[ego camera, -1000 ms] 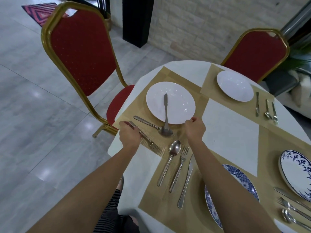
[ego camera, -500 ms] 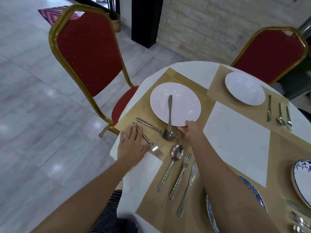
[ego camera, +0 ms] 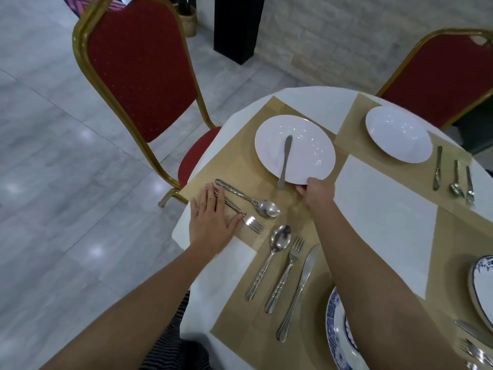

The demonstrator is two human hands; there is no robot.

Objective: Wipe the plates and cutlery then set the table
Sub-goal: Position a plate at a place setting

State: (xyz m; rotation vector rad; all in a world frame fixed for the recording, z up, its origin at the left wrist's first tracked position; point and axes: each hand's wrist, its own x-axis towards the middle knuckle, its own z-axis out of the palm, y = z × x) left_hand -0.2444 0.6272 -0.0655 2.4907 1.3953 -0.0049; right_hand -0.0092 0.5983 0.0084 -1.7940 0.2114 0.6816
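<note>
A white plate (ego camera: pixel 298 145) sits on a tan placemat (ego camera: pixel 237 161) with a knife (ego camera: pixel 285 161) lying across it. My right hand (ego camera: pixel 316 192) grips the plate's near rim. My left hand (ego camera: pixel 212 218) lies flat with straight fingers on the placemat's near corner, over the handle of a fork (ego camera: pixel 252 224). A spoon (ego camera: pixel 250 200) lies beside that fork. Nearer to me a spoon (ego camera: pixel 272 259), fork (ego camera: pixel 286 273) and knife (ego camera: pixel 298 291) lie in a row left of a blue-patterned plate (ego camera: pixel 337 332).
A second white plate (ego camera: pixel 397 133) with cutlery (ego camera: pixel 453 177) to its right sits at the far setting. Another blue-rimmed plate (ego camera: pixel 484 287) shows at the right edge. Red chairs stand at the left (ego camera: pixel 138 70) and far right (ego camera: pixel 440 73) of the round table (ego camera: pixel 384 209).
My left hand opened from gripping the fork to lying flat on it. The knife on the white plate now lies clear of the spoon bowl that it overlapped before.
</note>
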